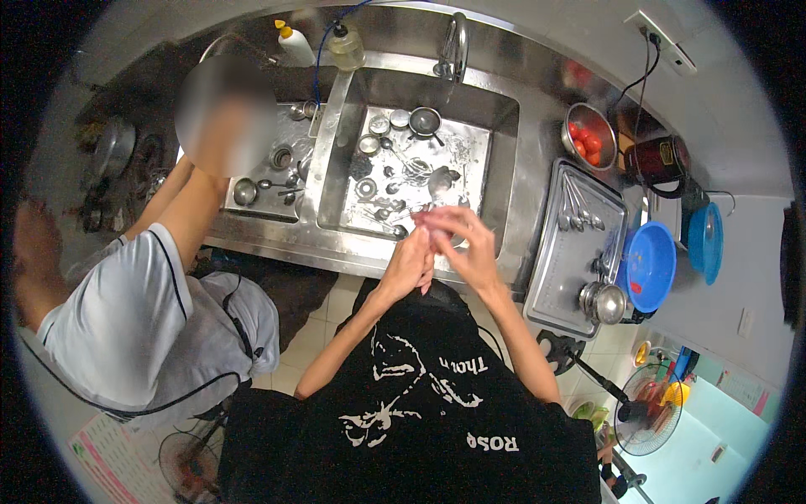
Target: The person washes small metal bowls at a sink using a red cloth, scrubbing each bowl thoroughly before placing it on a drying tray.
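Observation:
My left hand (408, 262) is closed in front of my body, over the near rim of the right sink basin (514, 168). Against it presses my right hand (472, 250), its curved fingers meeting the left fingertips in a pinch. Motion blurs the fingertips, and whatever lies between them is too small or hidden to name. Beyond the hands, the wet basin floor holds a small black-rimmed pan (425, 123), round metal cups (369, 144), a whisk-like wire piece (417, 169), a ladle-like bowl (441, 180) and several spoons. Above the basin stands a curved faucet (456, 50).
At my left, a person in a grey shirt (126, 311) reaches over the left basin, which holds a metal cup (245, 191). A metal tray (554, 277) with ladles lies at right, beside a blue basin (651, 269), a bowl of tomatoes (589, 134) and a dark red kettle (657, 164).

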Demonstrator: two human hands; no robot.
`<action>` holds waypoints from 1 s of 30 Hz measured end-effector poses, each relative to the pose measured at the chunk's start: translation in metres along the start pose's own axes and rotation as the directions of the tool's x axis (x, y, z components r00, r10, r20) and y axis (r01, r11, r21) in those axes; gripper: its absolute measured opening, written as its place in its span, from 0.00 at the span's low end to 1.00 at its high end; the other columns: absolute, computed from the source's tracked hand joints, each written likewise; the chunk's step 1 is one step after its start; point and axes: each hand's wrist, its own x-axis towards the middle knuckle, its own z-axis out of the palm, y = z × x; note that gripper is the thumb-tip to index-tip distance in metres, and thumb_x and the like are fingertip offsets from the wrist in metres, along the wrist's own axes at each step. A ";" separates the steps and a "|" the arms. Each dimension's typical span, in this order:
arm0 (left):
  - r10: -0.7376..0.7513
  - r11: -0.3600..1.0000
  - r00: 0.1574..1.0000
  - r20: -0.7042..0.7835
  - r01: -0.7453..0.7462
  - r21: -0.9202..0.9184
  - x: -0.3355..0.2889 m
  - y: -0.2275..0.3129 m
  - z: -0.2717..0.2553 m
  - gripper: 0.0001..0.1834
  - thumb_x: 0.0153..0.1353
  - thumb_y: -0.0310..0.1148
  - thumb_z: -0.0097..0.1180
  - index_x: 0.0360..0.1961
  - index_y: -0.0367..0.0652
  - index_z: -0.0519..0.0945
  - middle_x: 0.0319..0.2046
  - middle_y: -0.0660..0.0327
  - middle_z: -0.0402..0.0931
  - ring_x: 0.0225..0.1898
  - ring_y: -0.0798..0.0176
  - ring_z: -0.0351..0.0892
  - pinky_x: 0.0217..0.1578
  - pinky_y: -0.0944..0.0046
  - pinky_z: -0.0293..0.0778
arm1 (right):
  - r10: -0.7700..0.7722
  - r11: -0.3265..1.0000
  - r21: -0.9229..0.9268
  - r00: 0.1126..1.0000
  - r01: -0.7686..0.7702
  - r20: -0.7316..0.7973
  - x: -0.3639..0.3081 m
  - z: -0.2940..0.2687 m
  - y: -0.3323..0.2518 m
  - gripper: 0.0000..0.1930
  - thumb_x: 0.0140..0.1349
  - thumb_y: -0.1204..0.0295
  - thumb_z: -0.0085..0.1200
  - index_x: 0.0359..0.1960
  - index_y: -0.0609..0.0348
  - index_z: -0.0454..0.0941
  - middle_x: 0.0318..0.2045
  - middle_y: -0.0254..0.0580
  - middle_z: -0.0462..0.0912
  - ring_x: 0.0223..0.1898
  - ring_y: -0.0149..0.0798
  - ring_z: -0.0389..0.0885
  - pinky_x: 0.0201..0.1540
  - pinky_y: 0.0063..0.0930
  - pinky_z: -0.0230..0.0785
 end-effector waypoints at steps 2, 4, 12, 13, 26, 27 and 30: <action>0.000 1.000 0.999 -0.053 -0.001 -0.019 0.002 -0.009 -0.004 0.23 0.80 0.49 0.28 0.35 0.43 0.65 0.13 0.69 0.55 0.08 0.72 0.57 0.08 0.65 0.64 | 0.003 1.000 -0.002 1.000 -0.003 0.001 -0.001 -0.001 -0.001 0.12 0.60 0.76 0.61 0.46 0.54 0.87 0.47 0.44 0.83 0.49 0.45 0.81 0.53 0.37 0.73; 0.083 0.987 0.983 -0.162 -0.058 0.152 0.001 -0.014 -0.004 0.26 0.79 0.51 0.27 0.35 0.42 0.69 0.14 0.70 0.59 0.10 0.76 0.58 0.09 0.68 0.60 | 0.025 1.000 -0.003 1.000 -0.025 0.000 -0.001 -0.003 -0.007 0.13 0.59 0.76 0.61 0.46 0.53 0.87 0.47 0.43 0.83 0.49 0.45 0.80 0.52 0.35 0.73; 0.466 0.663 0.790 -0.399 -0.013 0.748 0.001 0.010 -0.020 0.18 0.78 0.40 0.34 0.41 0.37 0.71 0.31 0.41 0.74 0.35 0.33 0.75 0.37 0.41 0.67 | 0.299 0.922 0.325 0.921 -0.210 -0.251 -0.012 -0.028 -0.004 0.13 0.63 0.80 0.60 0.49 0.60 0.85 0.52 0.41 0.78 0.50 0.34 0.80 0.50 0.27 0.80; 0.545 0.635 0.743 -0.388 -0.063 0.770 0.002 0.010 -0.022 0.17 0.78 0.39 0.35 0.41 0.37 0.71 0.32 0.43 0.73 0.35 0.34 0.74 0.36 0.42 0.67 | 0.269 0.938 0.288 0.929 -0.193 -0.253 -0.010 -0.030 -0.004 0.13 0.64 0.79 0.60 0.51 0.62 0.82 0.53 0.41 0.76 0.53 0.35 0.79 0.52 0.29 0.79; 0.323 0.860 0.872 -0.368 -0.109 0.498 -0.030 0.017 -0.005 0.17 0.77 0.37 0.41 0.33 0.34 0.69 0.21 0.53 0.66 0.23 0.61 0.64 0.29 0.58 0.66 | -0.075 0.997 0.005 0.920 0.083 -0.385 0.062 0.014 -0.016 0.12 0.62 0.80 0.58 0.46 0.57 0.85 0.48 0.43 0.84 0.46 0.39 0.82 0.43 0.29 0.76; 0.322 0.861 0.868 -0.377 -0.103 0.498 -0.032 0.018 -0.007 0.17 0.77 0.37 0.41 0.33 0.34 0.69 0.21 0.53 0.66 0.23 0.61 0.64 0.29 0.58 0.66 | -0.083 0.996 0.011 0.934 0.093 -0.348 0.057 0.020 -0.015 0.12 0.62 0.80 0.59 0.46 0.56 0.85 0.47 0.42 0.84 0.45 0.40 0.82 0.43 0.29 0.77; 0.370 0.834 0.845 -0.386 -0.119 0.539 -0.031 0.018 -0.010 0.16 0.77 0.35 0.40 0.34 0.34 0.70 0.21 0.51 0.68 0.22 0.57 0.67 0.29 0.58 0.67 | -0.151 0.988 -0.041 0.966 0.146 -0.211 0.032 0.027 -0.030 0.12 0.58 0.81 0.62 0.42 0.53 0.86 0.46 0.40 0.83 0.49 0.40 0.78 0.44 0.31 0.77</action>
